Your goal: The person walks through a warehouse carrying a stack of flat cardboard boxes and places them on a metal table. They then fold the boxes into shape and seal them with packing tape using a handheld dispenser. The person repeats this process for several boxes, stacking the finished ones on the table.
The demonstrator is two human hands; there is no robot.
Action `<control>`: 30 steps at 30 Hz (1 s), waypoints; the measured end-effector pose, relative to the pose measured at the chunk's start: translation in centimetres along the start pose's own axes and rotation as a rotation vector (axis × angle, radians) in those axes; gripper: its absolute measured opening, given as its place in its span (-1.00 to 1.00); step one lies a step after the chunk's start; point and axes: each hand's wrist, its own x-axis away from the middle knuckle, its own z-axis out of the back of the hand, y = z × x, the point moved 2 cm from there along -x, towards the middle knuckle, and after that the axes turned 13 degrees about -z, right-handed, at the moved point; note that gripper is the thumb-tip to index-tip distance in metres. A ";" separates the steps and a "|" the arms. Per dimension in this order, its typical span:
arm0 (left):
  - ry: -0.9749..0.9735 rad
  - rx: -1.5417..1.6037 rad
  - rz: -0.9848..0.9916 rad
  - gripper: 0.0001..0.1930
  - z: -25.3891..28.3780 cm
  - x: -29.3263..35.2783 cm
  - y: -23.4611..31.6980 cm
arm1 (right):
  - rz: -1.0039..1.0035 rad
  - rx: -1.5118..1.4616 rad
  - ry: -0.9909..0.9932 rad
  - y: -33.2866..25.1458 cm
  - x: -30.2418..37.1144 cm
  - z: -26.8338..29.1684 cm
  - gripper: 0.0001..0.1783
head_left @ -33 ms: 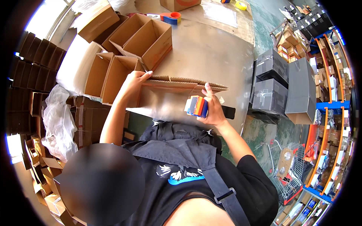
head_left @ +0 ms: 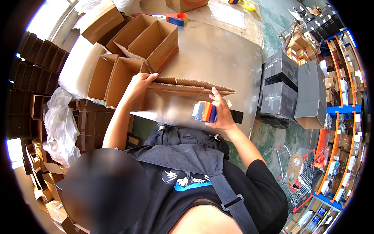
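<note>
A folded brown cardboard carton [head_left: 175,88] stands on edge across the metal-topped table in front of me, its two long walls close together with a narrow gap along the top. My left hand [head_left: 140,84] pinches its left end, thumb on the top edge. In my right hand [head_left: 224,116] is an orange and blue tape dispenser [head_left: 205,111], held on the near side of the carton. One raised finger of that hand touches the carton's top edge near its right end. The palm side of my right hand is partly hidden by the dispenser.
Open brown boxes [head_left: 163,45] stand at the left of the table [head_left: 218,50]. Another tape dispenser [head_left: 177,18] lies at the far side. A dark flat phone-like object [head_left: 236,116] rests beside my right hand. Grey boxes [head_left: 278,101] stand right of the table, a shopping cart [head_left: 300,175] nearer.
My right hand and the tape dispenser have shifted very slightly toward me. My left hand stays at the carton's left end.
</note>
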 end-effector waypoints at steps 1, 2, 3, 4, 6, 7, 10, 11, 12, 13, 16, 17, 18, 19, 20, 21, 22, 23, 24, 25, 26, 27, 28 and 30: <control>0.021 -0.045 -0.097 -0.55 -0.1 -0.1 -0.2 | 0.035 0.034 0.082 0.0 0.1 0.2 -0.39; 0.044 -0.091 -0.194 -0.56 -0.2 -0.1 -0.4 | 0.039 0.015 0.052 0.2 -0.1 0.8 -0.35; 0.061 -0.138 -0.295 -0.57 -0.3 -0.2 -0.4 | 0.038 0.000 0.024 0.0 -0.5 1.4 -0.31; 0.046 -0.207 -0.424 -0.64 0.0 0.5 0.0 | -0.066 -0.195 0.008 -0.6 -1.0 1.6 -0.19; 0.007 -0.461 -0.486 -0.68 0.0 1.5 -0.3 | -0.296 -0.407 -0.102 -0.6 -0.7 2.2 -0.08; 0.004 -0.630 -0.436 -0.66 -0.1 2.4 0.0 | -0.311 -0.463 -0.146 -1.4 -1.4 3.1 -0.02; 0.065 -0.389 -0.397 -0.56 0.3 6.1 0.5 | -0.094 -0.214 -0.407 -2.8 -3.2 6.3 -0.08; 0.000 -0.225 -0.240 -0.56 0.0 7.4 1.2 | -0.184 -0.143 -0.616 -3.0 -3.5 7.1 -0.17; -0.020 -0.193 -0.198 -0.55 -0.9 8.2 1.1 | -0.222 -0.121 -0.715 -3.0 -3.2 7.1 -0.20; -0.046 -0.196 -0.153 -0.57 -1.9 8.7 1.0 | -0.254 -0.103 -0.814 -3.0 -3.2 6.8 -0.22; 0.133 -0.370 -0.271 -0.60 -5.2 8.9 0.0 | -0.268 -0.053 -0.935 -4.8 -4.1 5.7 -0.27; 0.069 -0.479 -0.248 -0.65 -6.0 8.4 0.5 | -0.291 -0.089 -0.972 -4.8 -4.7 5.2 -0.27; -0.003 -0.516 -0.241 -0.69 -7.1 8.2 1.1 | -0.273 -0.200 -1.010 -4.7 -5.2 3.8 -0.29; -0.070 -0.555 -0.234 -0.72 -8.1 8.2 1.3 | -0.348 -0.301 -1.108 -4.1 -5.4 2.2 -0.31; -0.128 -0.559 -0.251 -0.73 -9.4 8.0 0.7 | -0.464 -0.396 -1.238 -4.3 -5.4 0.9 -0.29; -0.187 -0.563 -0.277 -0.75 -10.4 7.7 0.1 | -0.586 -0.489 -1.358 -4.5 -5.3 0.0 -0.26; -0.341 -0.516 -0.371 -0.65 -9.5 7.6 1.2 | -0.747 -0.421 -1.412 -2.4 -4.4 -1.3 -0.33; -0.424 -0.336 -0.396 -0.60 -8.9 7.8 1.2 | -0.876 -0.508 -1.462 -0.6 -3.5 -2.5 -0.33; -0.512 -0.152 -0.405 -0.54 -8.4 8.2 0.4 | -0.866 -0.641 -1.428 -0.6 -3.5 -2.4 -0.31; -0.591 0.033 -0.413 -0.48 -7.7 8.4 -0.2 | -0.853 -0.766 -1.386 -0.7 -3.6 -1.8 -0.29; -0.762 0.185 -0.461 -0.36 -6.1 9.1 0.5 | -0.888 -0.885 -1.338 -1.0 -3.5 -1.0 -0.25; -0.663 0.083 -0.808 -0.41 -5.7 10.1 0.2 | -0.872 -0.912 -1.337 -1.2 -3.5 -0.9 -0.24; -0.678 0.103 -0.745 -0.44 -5.9 10.4 -0.3 | -0.858 -0.938 -1.334 -1.3 -3.5 -0.9 -0.23; -0.672 0.132 -0.689 -0.50 -6.0 10.7 -0.5 | -0.903 -0.933 -1.314 -1.9 -3.6 -0.4 -0.20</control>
